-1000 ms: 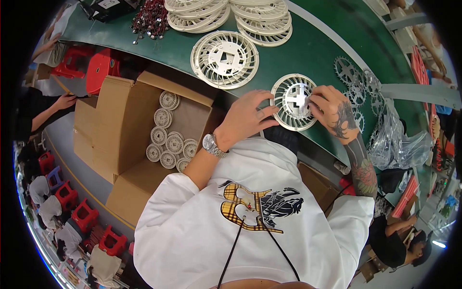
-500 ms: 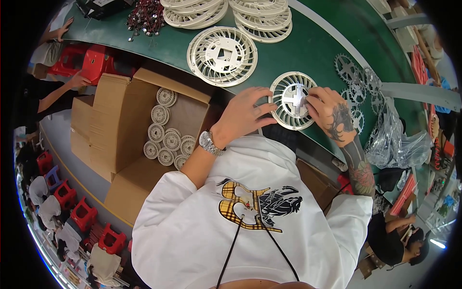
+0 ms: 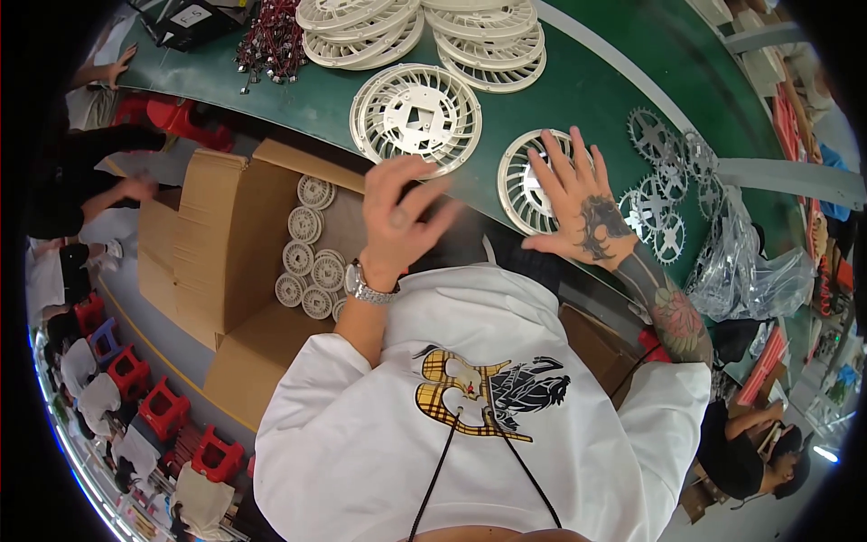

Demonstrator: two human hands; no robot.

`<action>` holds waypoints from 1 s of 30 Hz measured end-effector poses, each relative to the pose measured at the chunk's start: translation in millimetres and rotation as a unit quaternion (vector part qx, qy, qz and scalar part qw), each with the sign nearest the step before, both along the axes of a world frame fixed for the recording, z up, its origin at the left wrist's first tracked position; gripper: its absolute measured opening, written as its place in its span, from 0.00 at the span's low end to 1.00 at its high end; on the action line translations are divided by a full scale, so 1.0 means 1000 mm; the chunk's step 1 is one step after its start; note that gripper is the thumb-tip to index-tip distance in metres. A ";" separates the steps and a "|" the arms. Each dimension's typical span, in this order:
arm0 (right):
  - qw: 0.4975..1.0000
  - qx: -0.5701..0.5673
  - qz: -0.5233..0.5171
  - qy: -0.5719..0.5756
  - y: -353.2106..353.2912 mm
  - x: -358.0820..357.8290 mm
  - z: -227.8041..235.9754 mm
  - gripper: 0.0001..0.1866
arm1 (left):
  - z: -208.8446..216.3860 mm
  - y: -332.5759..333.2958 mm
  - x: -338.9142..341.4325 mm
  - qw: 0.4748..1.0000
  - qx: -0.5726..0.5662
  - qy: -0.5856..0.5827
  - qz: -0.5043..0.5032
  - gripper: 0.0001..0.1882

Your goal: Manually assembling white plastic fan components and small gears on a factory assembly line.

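Observation:
My right hand (image 3: pixel 576 206) lies spread, fingers stretched out, over a cream slotted plastic disc (image 3: pixel 516 183) at the table's near edge. Its palm and fingers hide the disc's middle and right part. My left hand (image 3: pixel 397 221) is raised off that disc, its fingers apart, slightly bent and blurred, with nothing in them. Just beyond its fingertips lies a second slotted disc (image 3: pixel 384 95) with a square opening in its hub. Right of my right hand, several silver toothed metal rings (image 3: pixel 652 135) with cross-shaped centres lie on the green table (image 3: pixel 506 117).
Stacked slotted discs (image 3: pixel 492 68) stand at the far side, beside a heap of red-and-black wires (image 3: pixel 271 41) and a black box (image 3: pixel 194 18). An open carton (image 3: pixel 217 244) at my left holds small slotted discs (image 3: pixel 305 224). A clear plastic bag (image 3: pixel 750 271) lies at right.
My left hand has left the disc's rim and moved left. My right hand has gone from pinching at the disc's middle to lying spread over it. The disc has shifted slightly left.

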State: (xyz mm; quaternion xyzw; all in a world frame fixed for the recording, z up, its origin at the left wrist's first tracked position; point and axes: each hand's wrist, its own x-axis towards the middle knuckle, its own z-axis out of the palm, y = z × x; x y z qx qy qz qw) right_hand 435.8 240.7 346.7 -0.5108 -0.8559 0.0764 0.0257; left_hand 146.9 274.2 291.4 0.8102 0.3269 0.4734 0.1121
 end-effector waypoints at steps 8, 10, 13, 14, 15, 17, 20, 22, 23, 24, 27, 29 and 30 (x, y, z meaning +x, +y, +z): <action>0.997 0.014 -0.071 -0.010 0.037 -0.001 0.014 0.59 | 0.013 0.013 -0.015 0.982 -0.028 0.075 0.170 0.26; 0.986 0.090 -0.114 0.078 0.061 0.025 0.023 0.55 | 0.012 0.012 -0.020 0.984 -0.041 0.097 0.145 0.25; 0.967 0.124 -0.221 0.011 0.130 0.070 0.017 0.49 | 0.008 0.009 -0.029 0.984 -0.040 0.112 0.131 0.24; 0.963 0.110 -0.243 0.028 0.160 0.087 0.004 0.48 | 0.006 0.007 -0.029 0.986 -0.038 0.109 0.123 0.23; 0.961 0.113 -0.252 0.021 0.187 0.104 -0.011 0.48 | 0.006 0.007 -0.028 0.988 -0.033 0.105 0.110 0.23; 0.959 0.121 -0.256 0.019 0.233 0.114 -0.038 0.47 | 0.007 -0.001 -0.032 0.989 -0.037 0.105 0.102 0.23; 0.935 0.158 -0.317 0.017 0.279 0.123 -0.056 0.47 | 0.010 -0.013 -0.030 0.991 -0.052 0.097 0.070 0.22; 0.916 0.238 -0.323 -0.018 0.303 0.142 -0.071 0.46 | 0.021 -0.021 -0.021 0.994 -0.059 0.087 0.026 0.19; 0.914 0.238 -0.327 -0.025 0.309 0.138 -0.071 0.46 | 0.022 -0.027 -0.014 0.995 -0.068 0.079 0.008 0.18; 0.916 0.256 -0.307 -0.013 0.314 0.132 -0.074 0.43 | 0.020 -0.031 -0.006 0.995 -0.070 0.073 -0.001 0.18; 0.930 0.290 -0.225 0.010 0.301 0.150 -0.064 0.37 | 0.011 -0.034 0.016 0.988 -0.070 0.101 -0.092 0.19; 0.943 0.315 -0.097 0.045 0.281 0.173 -0.046 0.30 | 0.007 -0.028 0.031 0.988 -0.066 0.090 -0.107 0.18; 0.946 0.308 -0.092 0.041 0.265 0.160 -0.026 0.30 | 0.004 -0.027 0.037 0.990 -0.066 0.085 -0.093 0.18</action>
